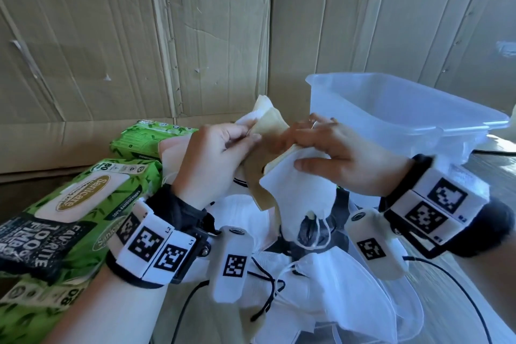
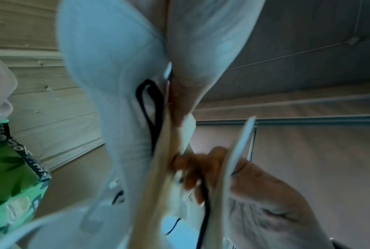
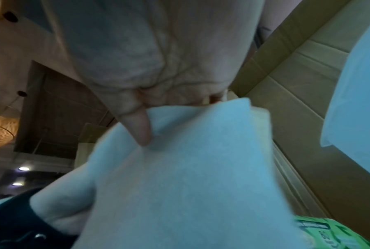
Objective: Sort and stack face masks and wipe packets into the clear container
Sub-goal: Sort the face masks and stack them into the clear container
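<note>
Both hands hold a bunch of folded face masks in the air over the table. My left hand [image 1: 223, 153] pinches white and beige masks [image 1: 268, 120] at their upper end. My right hand [image 1: 332, 153] grips a white mask [image 1: 296, 193] with the thumb on its face; in the right wrist view the white mask [image 3: 190, 176] fills the frame under the thumb [image 3: 141, 128]. More white masks [image 1: 321, 282] lie heaped on the table below. The clear container [image 1: 405, 112] stands behind the right hand, and nothing shows inside it. Green wipe packets [image 1: 83, 204] lie at the left.
A second green wipe packet [image 1: 145, 139] lies behind the first, against a cardboard wall [image 1: 195, 36] that closes the back. Black cables [image 1: 460, 288] trail across the grey table at the lower right. The container's rim reaches close to the right wrist.
</note>
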